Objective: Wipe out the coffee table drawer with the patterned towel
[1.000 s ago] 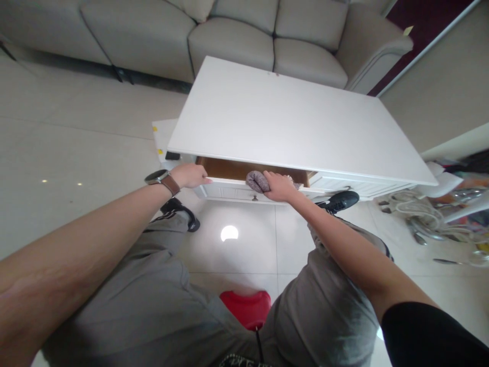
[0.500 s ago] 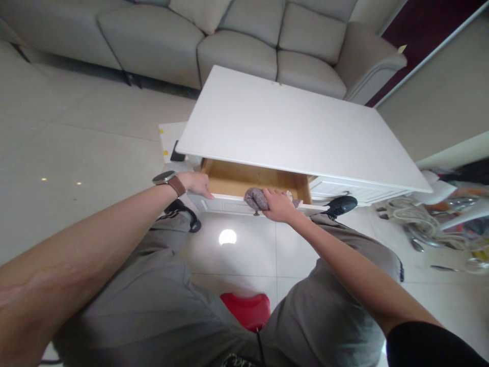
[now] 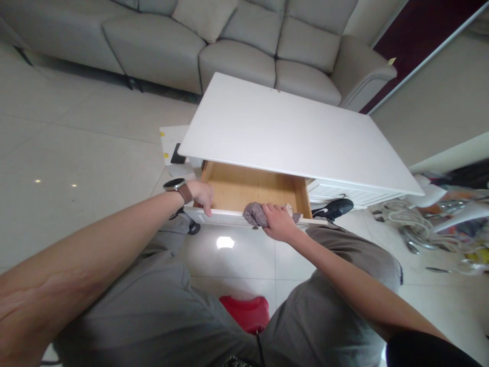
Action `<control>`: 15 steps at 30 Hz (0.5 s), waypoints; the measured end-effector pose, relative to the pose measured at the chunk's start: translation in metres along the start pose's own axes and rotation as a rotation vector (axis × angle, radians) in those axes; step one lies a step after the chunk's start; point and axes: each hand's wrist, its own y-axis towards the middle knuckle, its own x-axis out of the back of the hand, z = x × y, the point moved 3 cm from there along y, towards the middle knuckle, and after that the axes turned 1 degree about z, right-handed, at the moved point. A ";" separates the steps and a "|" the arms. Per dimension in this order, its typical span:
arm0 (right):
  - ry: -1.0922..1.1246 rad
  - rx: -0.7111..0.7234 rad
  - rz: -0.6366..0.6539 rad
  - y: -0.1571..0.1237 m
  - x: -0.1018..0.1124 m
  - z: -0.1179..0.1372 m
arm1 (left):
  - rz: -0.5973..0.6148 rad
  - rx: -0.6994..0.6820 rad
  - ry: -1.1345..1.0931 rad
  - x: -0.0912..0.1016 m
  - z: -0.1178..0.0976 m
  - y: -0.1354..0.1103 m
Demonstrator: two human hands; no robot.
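Note:
A wooden drawer (image 3: 254, 184) with a white front stands pulled out of the low white table (image 3: 290, 127). At the drawer's left front corner is my left hand (image 3: 202, 195), its fingers curled over the side and the front edge. My right hand (image 3: 280, 223) presses a bunched grey-brown cloth (image 3: 255, 214) over the top edge of the drawer front, right of its middle. The drawer's bare wood bottom shows between my hands. Part of the small knob on the front is hidden under the cloth.
A grey sofa (image 3: 237, 61) runs behind the table. My legs straddle the drawer, with a black shoe (image 3: 334, 209) close to its right end. Cords and tools (image 3: 416, 229) lie on the floor at the right. Below me is a red seat (image 3: 247, 312).
The drawer has come further out toward me, and more of its inside shows. Both hands have moved toward me with it, and the cloth stays under my right hand.

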 end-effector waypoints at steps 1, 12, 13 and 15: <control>-0.004 0.000 0.007 -0.002 0.000 0.001 | -0.001 0.000 0.016 -0.001 -0.003 0.000; 0.010 0.043 0.068 -0.024 -0.008 0.013 | 0.008 0.017 0.191 -0.025 -0.032 0.001; 0.017 0.048 0.071 -0.026 -0.009 0.014 | -0.002 0.021 0.213 -0.029 -0.033 0.002; 0.048 0.063 0.073 -0.029 -0.011 0.015 | -0.059 -0.025 0.192 -0.038 -0.035 0.005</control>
